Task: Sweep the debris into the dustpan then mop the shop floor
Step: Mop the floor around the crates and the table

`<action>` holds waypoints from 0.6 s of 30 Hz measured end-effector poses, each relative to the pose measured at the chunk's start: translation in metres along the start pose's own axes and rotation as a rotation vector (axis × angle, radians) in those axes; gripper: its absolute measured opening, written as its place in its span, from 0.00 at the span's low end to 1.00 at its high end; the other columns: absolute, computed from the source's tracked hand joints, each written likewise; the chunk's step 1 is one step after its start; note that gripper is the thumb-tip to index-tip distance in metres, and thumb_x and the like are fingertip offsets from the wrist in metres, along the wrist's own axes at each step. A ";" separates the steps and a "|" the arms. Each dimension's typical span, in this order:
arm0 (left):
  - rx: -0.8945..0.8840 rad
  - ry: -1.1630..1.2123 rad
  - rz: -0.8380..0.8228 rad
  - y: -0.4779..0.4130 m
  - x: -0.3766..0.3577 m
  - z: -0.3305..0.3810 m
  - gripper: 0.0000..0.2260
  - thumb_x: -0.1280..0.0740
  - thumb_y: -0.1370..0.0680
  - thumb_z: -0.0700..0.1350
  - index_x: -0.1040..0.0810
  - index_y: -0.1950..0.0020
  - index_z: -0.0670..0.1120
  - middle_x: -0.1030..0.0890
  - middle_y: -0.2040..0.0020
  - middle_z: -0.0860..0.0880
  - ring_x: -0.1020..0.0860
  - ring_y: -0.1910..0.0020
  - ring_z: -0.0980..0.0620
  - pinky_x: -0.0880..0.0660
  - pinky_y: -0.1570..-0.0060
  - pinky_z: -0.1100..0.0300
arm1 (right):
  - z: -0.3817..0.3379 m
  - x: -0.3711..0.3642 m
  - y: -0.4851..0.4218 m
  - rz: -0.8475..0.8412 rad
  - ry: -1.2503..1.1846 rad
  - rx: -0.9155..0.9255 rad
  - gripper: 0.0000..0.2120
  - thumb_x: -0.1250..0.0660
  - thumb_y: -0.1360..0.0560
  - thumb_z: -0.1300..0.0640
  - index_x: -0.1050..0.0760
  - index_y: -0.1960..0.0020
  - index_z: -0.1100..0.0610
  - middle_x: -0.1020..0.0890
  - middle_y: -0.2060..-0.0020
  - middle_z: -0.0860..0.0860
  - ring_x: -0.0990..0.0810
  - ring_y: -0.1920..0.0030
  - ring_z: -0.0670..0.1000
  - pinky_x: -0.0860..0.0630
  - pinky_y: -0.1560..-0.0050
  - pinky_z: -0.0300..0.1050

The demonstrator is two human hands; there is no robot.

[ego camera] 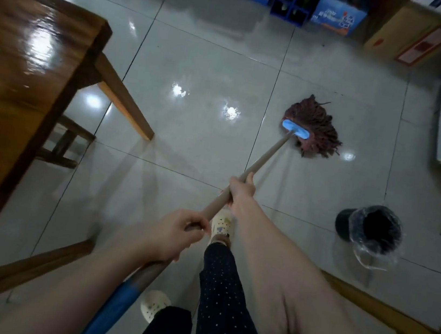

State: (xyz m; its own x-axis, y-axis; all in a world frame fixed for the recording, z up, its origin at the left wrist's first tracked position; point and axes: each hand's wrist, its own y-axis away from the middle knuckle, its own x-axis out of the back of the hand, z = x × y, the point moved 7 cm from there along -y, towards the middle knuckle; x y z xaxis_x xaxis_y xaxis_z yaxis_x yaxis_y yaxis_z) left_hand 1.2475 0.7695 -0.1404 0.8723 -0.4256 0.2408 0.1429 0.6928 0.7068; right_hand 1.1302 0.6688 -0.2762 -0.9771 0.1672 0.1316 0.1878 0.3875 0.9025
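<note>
Head view, looking down. Both bare hands wrapped around the long tan mop handle (259,164): right hand (241,191) further down the shaft, fingers curled tight; left hand (175,235) nearer the body, closed on the shaft just above its blue grip sleeve (111,313). Reddish-brown string mop head (314,126) with a light blue plastic clamp (295,129) flat on the glossy pale grey tiled floor (191,123), strands fanned away from the body, ahead and to the right. Wet sheen and light glints on the tiles near the mop. Glossy brown wooden table (19,76) on the left. Small black waste bin with a clear plastic liner (371,233) on the right, well apart from the mop head. Blue drink cartons (338,15) and a brown cardboard box (408,32) along the far edge. Cream perforated clogs (222,225) and dark dotted trousers (224,294) below the arms.
</note>
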 end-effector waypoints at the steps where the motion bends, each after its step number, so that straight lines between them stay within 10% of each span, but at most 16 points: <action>1: 0.017 -0.007 0.017 0.016 0.000 -0.016 0.06 0.37 0.22 0.43 0.22 0.54 0.53 0.29 0.64 0.49 0.24 0.69 0.47 0.25 0.74 0.58 | 0.017 -0.008 0.011 -0.019 -0.013 -0.001 0.35 0.39 0.24 0.64 0.47 0.24 0.39 0.24 0.43 0.52 0.28 0.65 0.51 0.23 0.65 0.45; 18: 0.109 0.138 0.134 0.130 0.009 -0.117 0.05 0.37 0.21 0.42 0.22 0.50 0.48 0.30 0.68 0.48 0.31 0.81 0.57 0.31 0.78 0.62 | 0.137 -0.085 0.089 -0.276 0.132 -0.056 0.39 0.39 0.23 0.65 0.54 0.23 0.40 0.30 0.41 0.53 0.25 0.65 0.52 0.22 0.66 0.47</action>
State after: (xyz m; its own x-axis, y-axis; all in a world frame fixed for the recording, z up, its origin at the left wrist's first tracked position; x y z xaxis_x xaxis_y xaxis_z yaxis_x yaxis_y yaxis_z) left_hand 1.3286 0.9243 -0.1240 0.9370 -0.2447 0.2494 -0.0236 0.6677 0.7440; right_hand 1.2439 0.8128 -0.2632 -0.9956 -0.0580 -0.0731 -0.0889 0.3507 0.9323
